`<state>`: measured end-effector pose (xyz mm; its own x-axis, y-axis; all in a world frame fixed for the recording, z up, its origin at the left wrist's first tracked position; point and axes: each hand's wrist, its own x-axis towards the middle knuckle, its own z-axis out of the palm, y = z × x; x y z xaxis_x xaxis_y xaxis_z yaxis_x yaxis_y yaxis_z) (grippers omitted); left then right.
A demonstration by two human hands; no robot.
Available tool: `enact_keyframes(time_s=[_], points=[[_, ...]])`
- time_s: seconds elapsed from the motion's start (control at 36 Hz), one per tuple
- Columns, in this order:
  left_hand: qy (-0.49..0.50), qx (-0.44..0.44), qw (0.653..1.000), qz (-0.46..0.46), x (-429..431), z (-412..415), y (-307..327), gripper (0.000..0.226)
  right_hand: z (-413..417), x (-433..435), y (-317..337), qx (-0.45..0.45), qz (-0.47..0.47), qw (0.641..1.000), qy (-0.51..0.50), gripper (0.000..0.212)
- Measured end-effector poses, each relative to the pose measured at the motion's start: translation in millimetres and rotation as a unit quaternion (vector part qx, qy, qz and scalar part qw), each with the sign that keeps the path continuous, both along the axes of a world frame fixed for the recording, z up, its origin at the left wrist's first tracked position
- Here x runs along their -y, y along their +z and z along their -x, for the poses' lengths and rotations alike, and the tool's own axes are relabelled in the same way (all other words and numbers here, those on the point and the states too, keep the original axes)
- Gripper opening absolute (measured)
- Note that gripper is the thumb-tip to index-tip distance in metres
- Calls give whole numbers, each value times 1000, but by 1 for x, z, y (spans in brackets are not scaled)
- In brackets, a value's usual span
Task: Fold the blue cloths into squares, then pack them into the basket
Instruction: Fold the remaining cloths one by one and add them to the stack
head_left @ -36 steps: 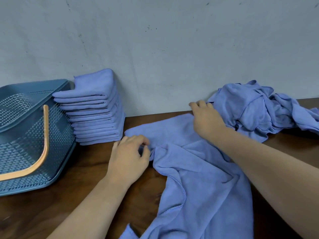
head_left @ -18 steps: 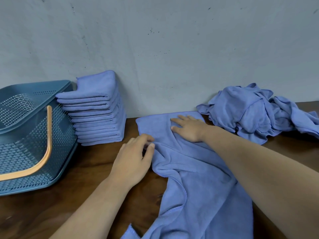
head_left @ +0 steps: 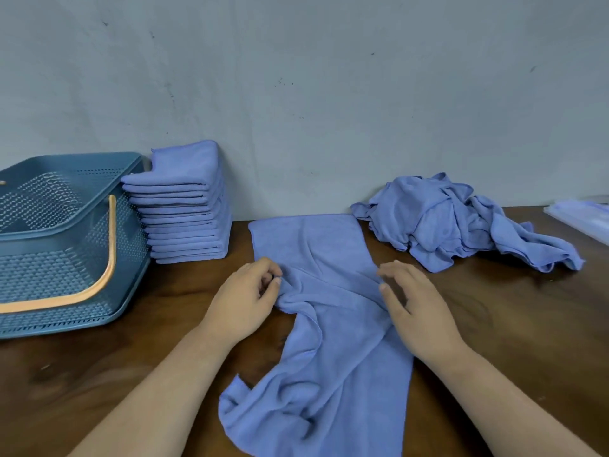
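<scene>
On the dark brown wooden table (head_left: 510,324), head view: one unfolded blue microfibre cloth (head_left: 316,252). Its far half is spread fairly smooth toward the grey wall, and its near half is rumpled, running down toward the bottom of the view. Left hand (head_left: 245,301): grip closed in a pinch, fingers and thumb curled on a bunched fold at the cloth's left edge. Right hand (head_left: 415,308): grip open, fingers loosely spread, tips at the cloth's right edge, nothing held. Tall stack of folded blue cloth squares (head_left: 184,219): against the wall, just beside the blue perforated plastic basket with orange handle (head_left: 66,166), outside it, so packing is judged not yet done. Heap of crumpled blue cloths (head_left: 454,222): right of the flat cloth, near its far corner. Hazards, as judged: with one side pinched and the other merely touched, a pull would skew the cloth and give an off-square fold. The bunched crease under the left fingers may get trapped inside the fold. The rumpled near half could drag the smooth half out of line. A wide right-arm sweep might snag the heap.
</scene>
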<state>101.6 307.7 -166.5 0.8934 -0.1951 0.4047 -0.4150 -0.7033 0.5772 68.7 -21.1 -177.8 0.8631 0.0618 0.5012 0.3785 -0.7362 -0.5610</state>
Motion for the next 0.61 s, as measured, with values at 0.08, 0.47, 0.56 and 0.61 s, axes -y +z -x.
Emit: enact_keyframes(time_s=[0.08,0.47,0.56,0.61], points=[[-11,-43,998,54,0,20,3,13,22,1,-2,-12,32,999,13,24],[-111,-135,979,106,-20,178,12,7,152,0,16,-21,114,984,139,2],[-75,-129,987,60,-20,189,9,18,175,4,20,-37,130,969,209,12],[-55,-128,989,42,-19,193,6,22,187,6,17,-59,156,956,240,28]])
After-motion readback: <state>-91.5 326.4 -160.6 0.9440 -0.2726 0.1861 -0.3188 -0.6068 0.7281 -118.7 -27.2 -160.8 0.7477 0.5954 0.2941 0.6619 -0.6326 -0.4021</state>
